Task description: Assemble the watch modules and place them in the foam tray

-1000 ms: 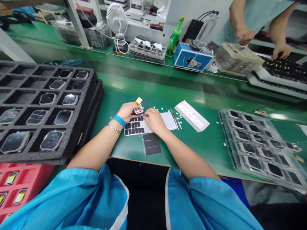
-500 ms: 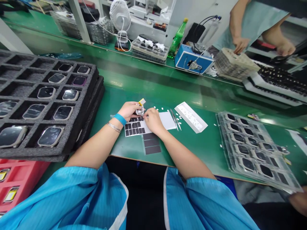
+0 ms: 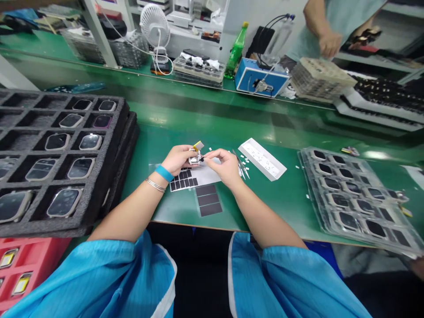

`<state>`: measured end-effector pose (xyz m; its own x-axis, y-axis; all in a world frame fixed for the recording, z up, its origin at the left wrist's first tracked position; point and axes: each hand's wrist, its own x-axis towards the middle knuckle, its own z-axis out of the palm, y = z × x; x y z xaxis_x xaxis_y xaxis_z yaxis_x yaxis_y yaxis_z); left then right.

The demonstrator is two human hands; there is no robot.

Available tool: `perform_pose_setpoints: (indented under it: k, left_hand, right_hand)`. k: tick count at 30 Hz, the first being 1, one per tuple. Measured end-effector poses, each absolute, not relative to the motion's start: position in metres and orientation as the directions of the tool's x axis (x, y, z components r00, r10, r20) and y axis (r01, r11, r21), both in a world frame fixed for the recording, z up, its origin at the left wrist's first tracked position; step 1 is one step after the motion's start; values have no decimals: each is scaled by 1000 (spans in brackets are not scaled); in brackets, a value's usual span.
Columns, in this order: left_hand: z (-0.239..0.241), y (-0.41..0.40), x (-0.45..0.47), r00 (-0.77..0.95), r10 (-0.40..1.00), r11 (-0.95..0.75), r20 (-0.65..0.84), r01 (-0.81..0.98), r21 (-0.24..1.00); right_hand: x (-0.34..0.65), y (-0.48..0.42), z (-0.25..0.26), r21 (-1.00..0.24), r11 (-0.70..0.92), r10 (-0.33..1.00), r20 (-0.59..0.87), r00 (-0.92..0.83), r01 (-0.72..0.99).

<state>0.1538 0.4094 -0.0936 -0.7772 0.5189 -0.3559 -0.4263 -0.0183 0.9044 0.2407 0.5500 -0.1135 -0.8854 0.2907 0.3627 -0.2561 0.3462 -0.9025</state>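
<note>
My left hand (image 3: 178, 160) grips an opened smartwatch case (image 3: 194, 157). A yellow-and-silver battery-like piece (image 3: 199, 145) stands up from the case's far side. At the near right edge of the case, my right hand (image 3: 227, 167) pinches a small black sticker (image 3: 202, 158); whether it touches the case I cannot tell. Under the hands lies a white sheet with rows of black stickers (image 3: 183, 180). Another sheet with large black rectangles (image 3: 208, 200) is closer to the table edge. To the right of my right hand lie metal tweezers (image 3: 244, 169), partly hidden by it.
A white box (image 3: 261, 160) with small white bits sits to the right. Black foam trays of watches (image 3: 119, 145) are stacked left, above a red tray (image 3: 36, 256). Clear trays of watches (image 3: 357, 194) stand at right. Another person's hand (image 3: 330, 44) is over trays behind.
My right hand has lifted off the sticker sheet and now holds a small black sticker beside the watch case. The left hand keeps its hold. The view has shifted slightly.
</note>
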Motion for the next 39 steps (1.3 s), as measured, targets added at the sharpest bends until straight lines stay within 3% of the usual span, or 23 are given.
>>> perform_pose_setpoints:
  k: [2, 10, 24, 32, 35, 39]
  left_hand:
    - [-94, 411, 157, -765, 544, -18, -344, -420, 907]
    - [-95, 413, 162, -736, 579, 36, -349, -405, 914]
    - [-93, 415, 166, -734, 577, 79, -360, -388, 918]
    - [-99, 414, 165, -760, 566, 15, -319, -378, 926]
    - [-99, 414, 165, -765, 552, 21, -332, -386, 922]
    - [-97, 415, 167, -739, 573, 30, -354, -412, 910]
  right_hand:
    - [239, 552, -115, -927, 287, 299, 327, -896, -243]
    - [240, 552, -112, -922, 304, 215, 313, -925, -241]
    - [242, 551, -112, -855, 450, 117, 343, -932, -258]
    - [246, 543, -111, -584, 792, 129, 443, -887, -177]
    - [242, 547, -115, -665, 737, 278, 465, -841, -123]
    - [231, 558, -126, -905, 410, 337, 265, -903, -112]
